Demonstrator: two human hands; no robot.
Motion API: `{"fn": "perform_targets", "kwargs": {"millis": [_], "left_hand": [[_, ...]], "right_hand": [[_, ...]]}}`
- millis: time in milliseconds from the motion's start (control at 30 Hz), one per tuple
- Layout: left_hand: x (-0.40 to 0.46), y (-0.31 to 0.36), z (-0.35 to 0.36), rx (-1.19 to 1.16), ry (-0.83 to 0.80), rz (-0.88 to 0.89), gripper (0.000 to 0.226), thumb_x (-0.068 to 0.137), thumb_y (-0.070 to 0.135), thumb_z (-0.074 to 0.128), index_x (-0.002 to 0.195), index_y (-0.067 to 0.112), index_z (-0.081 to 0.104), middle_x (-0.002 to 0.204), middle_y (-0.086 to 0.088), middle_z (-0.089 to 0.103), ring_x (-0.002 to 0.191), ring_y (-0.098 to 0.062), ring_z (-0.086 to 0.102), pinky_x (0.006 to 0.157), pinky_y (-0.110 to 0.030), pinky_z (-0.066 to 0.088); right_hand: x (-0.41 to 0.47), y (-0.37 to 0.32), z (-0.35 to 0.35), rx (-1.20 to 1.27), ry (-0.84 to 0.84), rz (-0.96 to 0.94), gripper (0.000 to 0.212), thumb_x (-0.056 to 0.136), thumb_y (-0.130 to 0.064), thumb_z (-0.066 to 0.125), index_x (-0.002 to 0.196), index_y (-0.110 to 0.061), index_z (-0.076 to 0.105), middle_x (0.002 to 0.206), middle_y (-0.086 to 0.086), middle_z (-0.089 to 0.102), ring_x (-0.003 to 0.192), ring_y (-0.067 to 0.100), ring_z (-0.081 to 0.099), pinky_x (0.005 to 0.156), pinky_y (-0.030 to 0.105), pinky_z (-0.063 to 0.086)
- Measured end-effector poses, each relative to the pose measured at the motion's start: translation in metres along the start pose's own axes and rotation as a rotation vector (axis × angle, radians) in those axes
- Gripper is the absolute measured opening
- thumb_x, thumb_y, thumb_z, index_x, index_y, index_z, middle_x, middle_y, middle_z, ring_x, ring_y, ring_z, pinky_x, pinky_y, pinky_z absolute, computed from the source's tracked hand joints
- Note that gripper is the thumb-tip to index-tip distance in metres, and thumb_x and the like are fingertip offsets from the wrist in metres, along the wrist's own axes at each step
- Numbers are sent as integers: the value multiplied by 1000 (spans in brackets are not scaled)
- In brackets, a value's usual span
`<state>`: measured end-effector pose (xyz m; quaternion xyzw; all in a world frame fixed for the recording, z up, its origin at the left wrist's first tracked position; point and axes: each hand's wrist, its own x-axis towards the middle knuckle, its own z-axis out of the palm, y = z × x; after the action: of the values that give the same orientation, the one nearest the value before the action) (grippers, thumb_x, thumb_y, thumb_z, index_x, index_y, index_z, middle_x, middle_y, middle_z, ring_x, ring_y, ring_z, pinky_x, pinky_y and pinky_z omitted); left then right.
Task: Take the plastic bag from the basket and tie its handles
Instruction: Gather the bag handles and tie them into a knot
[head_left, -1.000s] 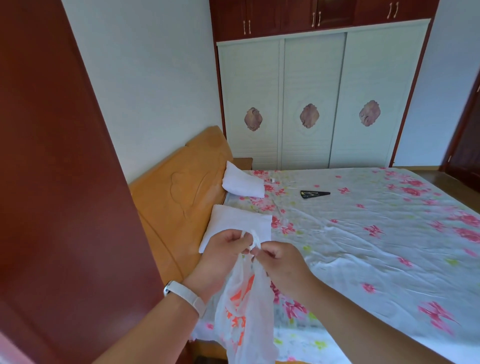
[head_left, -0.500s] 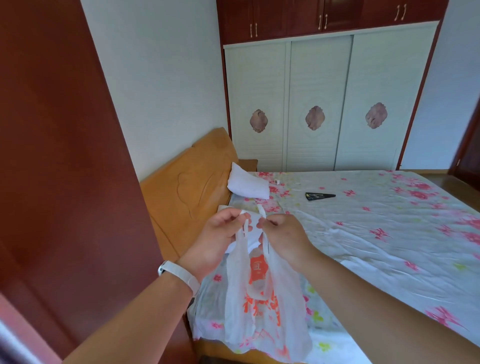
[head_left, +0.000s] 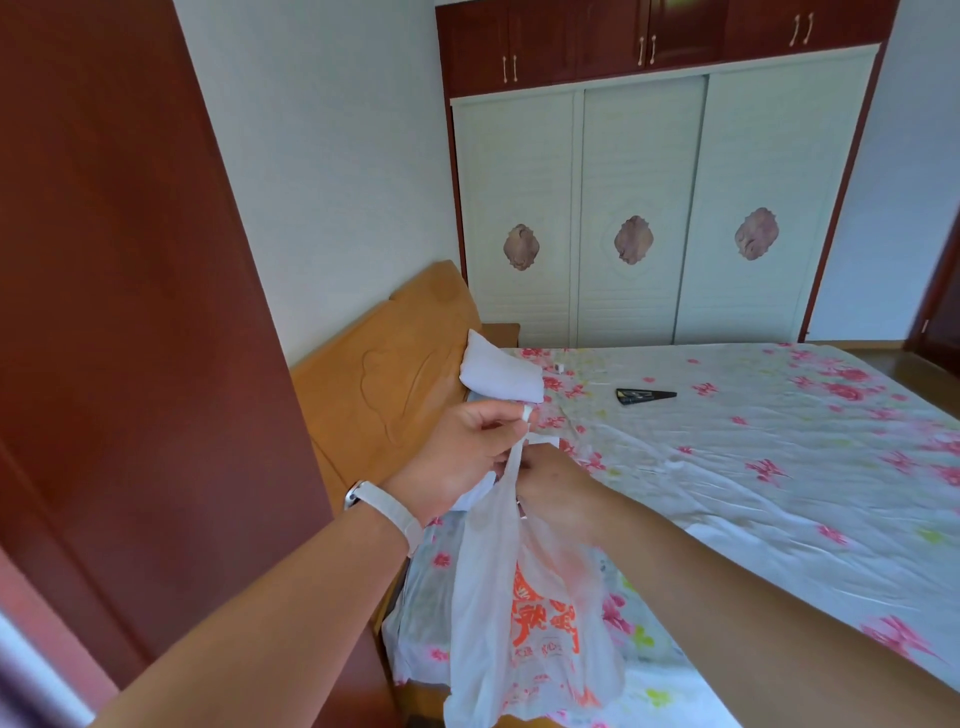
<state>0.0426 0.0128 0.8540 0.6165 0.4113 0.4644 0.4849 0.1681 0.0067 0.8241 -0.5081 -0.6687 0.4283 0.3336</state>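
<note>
Above the near left corner of the bed (head_left: 779, 467), close to the orange wooden headboard (head_left: 374, 384), both hands hold a thin white plastic bag (head_left: 519, 597) in the air. The left hand (head_left: 462, 457) is curled closed, thumb and forefinger pinching one handle strip of the bag, whose white end pokes up past the fingertips. The right hand (head_left: 556, 488) sits just beside and slightly below it, fingers bent inward and closed around the other handle at the bag's neck; how the two handles lie against each other between the hands is hidden by the fingers. The bag hangs down from the two hands, limp and translucent, with orange printing on its lower half, and its bottom reaches out of view at the lower edge. It touches nothing but the hands. A white band (head_left: 387, 506) circles the left wrist.

The bed is covered by a pale sheet with pink flowers. A white pillow (head_left: 498, 371) leans at the headboard edge, beyond the hands, and a second white pillow is mostly hidden behind the left hand. Toward the middle of the bed, well apart from the bag, lies a small dark wedge-shaped object (head_left: 644, 396). A dark red wooden panel (head_left: 130, 312) stands along the left, and a wardrobe (head_left: 639, 208) with pale sliding doors fills the far wall.
</note>
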Motion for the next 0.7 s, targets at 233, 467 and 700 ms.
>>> {"fn": "perform_targets", "kwargs": {"millis": [233,467,700], "left_hand": [[5,-7,-3,232,138,27,19,88,11,64,104,6,73,72,3,63,60,-11,54,52,-23,46],[-4,-14,-15,309,170,47,15,88,13,64,87,-1,65,72,-9,61,55,-12,54,49,-20,46],[-22,-24,-34,941,-46,51,26,94,39,49,88,18,62,63,9,52,58,-9,49,52,-21,32]], "right_hand": [[0,8,-1,240,-153,81,31,74,1,48,56,-19,64,60,-3,58,63,20,47,63,26,35],[-6,7,5,118,-93,4,51,99,-19,54,51,-30,63,41,-19,52,42,-2,44,45,10,32],[2,12,8,12,46,-8,43,95,-30,60,92,13,62,62,3,37,53,13,32,48,23,25]]}}
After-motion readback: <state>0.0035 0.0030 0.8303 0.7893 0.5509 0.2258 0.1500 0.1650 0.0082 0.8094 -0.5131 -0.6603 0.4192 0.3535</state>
